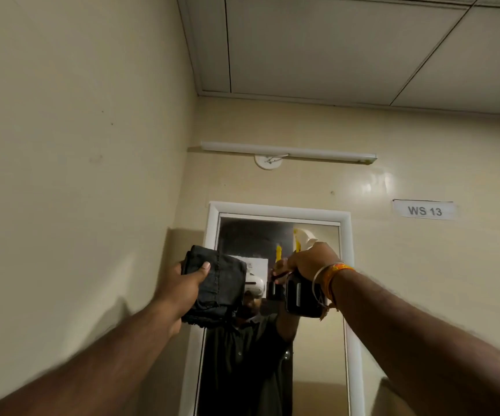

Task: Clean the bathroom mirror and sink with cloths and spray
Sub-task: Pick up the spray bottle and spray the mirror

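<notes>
With the left hand (184,283) gripping a folded dark cloth (215,288) and the right hand (310,262) wrapped round the spray bottle (301,295), both are raised right up at the mirror (314,340). Fired this near, spray could run down the glass or mist back; the bulky cloth might just smear it.

Mirror (317,340) bottom cut off; spray bottle (302,295) mostly hidden behind right hand (311,262).
</notes>
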